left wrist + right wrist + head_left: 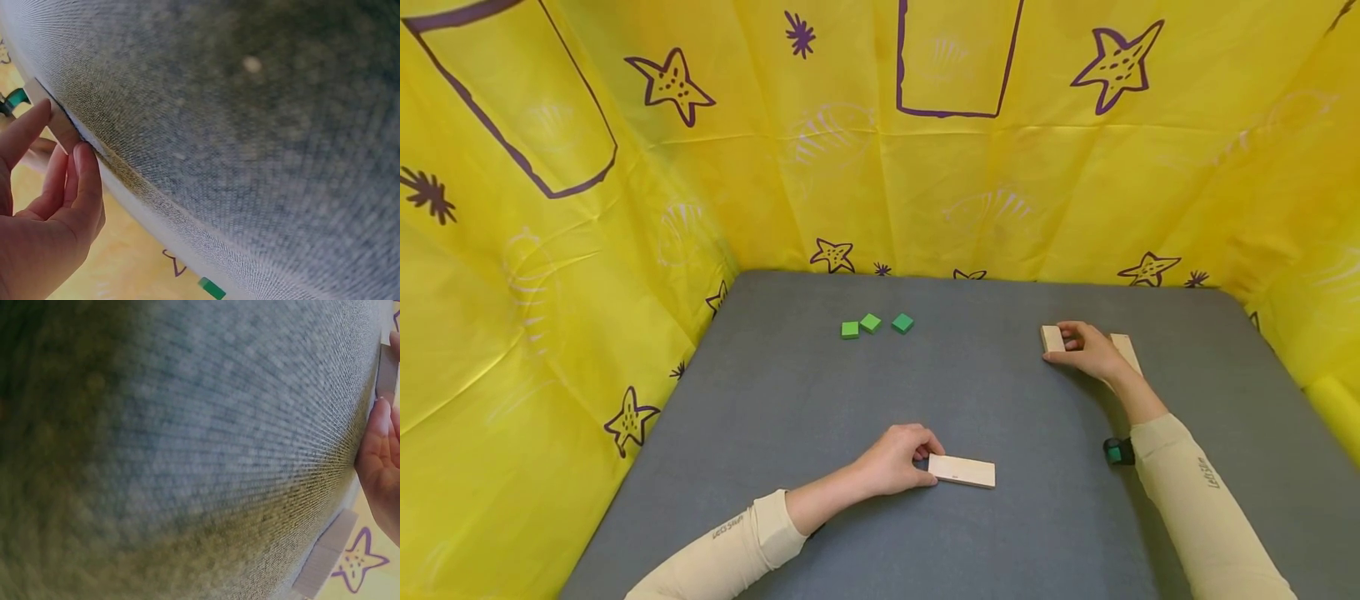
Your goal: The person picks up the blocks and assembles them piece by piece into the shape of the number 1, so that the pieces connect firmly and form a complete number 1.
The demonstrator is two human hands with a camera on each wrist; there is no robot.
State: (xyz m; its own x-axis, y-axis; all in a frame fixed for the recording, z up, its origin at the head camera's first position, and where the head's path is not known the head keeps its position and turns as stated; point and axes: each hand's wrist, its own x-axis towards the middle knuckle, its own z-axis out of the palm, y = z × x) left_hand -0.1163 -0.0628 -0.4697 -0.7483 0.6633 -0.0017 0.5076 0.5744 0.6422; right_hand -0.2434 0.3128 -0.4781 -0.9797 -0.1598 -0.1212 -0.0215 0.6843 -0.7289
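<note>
Near the front middle of the table, my left hand point(895, 460) pinches the left end of a flat pale wooden block point(966, 472) between thumb and fingers. The left wrist view shows that block point(56, 122) held at its edges, close to the table surface. Farther off to the right, my right hand point(1093, 354) grips a second wooden block point(1052, 337) from its right side. A third wooden block point(1126, 352) lies just right of that hand, partly hidden behind it and the wrist; the right wrist view also has this block point(325, 556).
Two light green square pieces point(849, 331) and a darker green piece point(902, 323) lie at the back left of the grey table point(820, 392). A yellow cloth point(850, 183) with purple drawings rises along the table's back and sides.
</note>
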